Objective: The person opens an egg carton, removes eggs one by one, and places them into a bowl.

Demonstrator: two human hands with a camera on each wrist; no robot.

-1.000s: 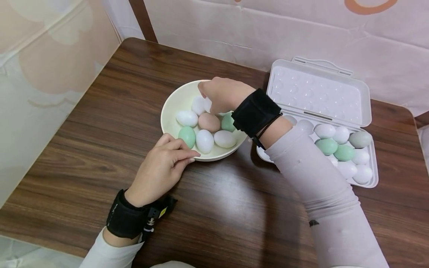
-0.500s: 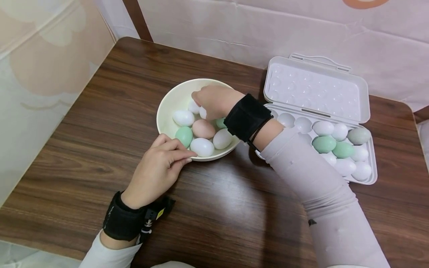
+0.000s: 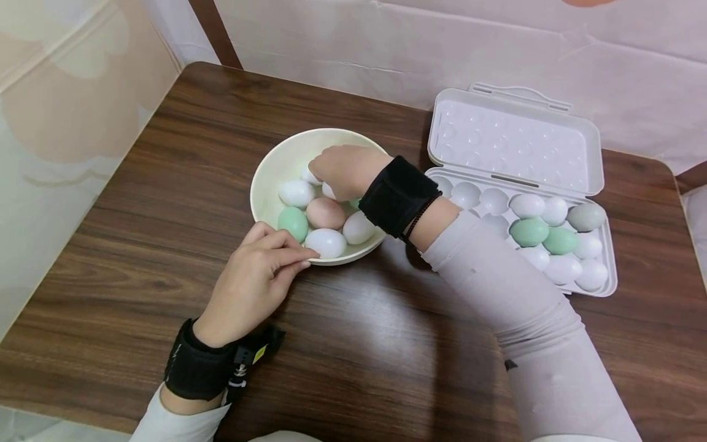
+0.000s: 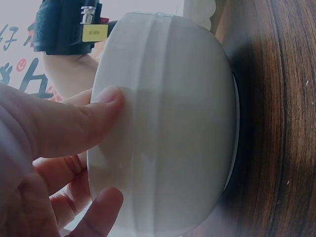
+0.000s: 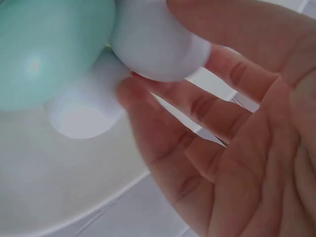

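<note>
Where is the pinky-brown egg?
In the head view, the pinky-brown egg lies mid-bowl, between a green egg and the right hand.

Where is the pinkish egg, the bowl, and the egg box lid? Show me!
pinkish egg (image 3: 325, 212), head view, top of its shell
bowl (image 3: 274, 169), head view, bare inner wall at the left
egg box lid (image 3: 510, 144), head view, middle of the dimpled inside

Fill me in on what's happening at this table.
A person sits at a wooden table with a cream bowl of white, green and tan eggs. The left hand rests against the near side of the bowl, fingers touching its wall. The right hand is down inside the bowl with its fingers round a white egg. To the right an egg box lies open, its tray partly filled with eggs and some cups near the bowl empty.
</note>
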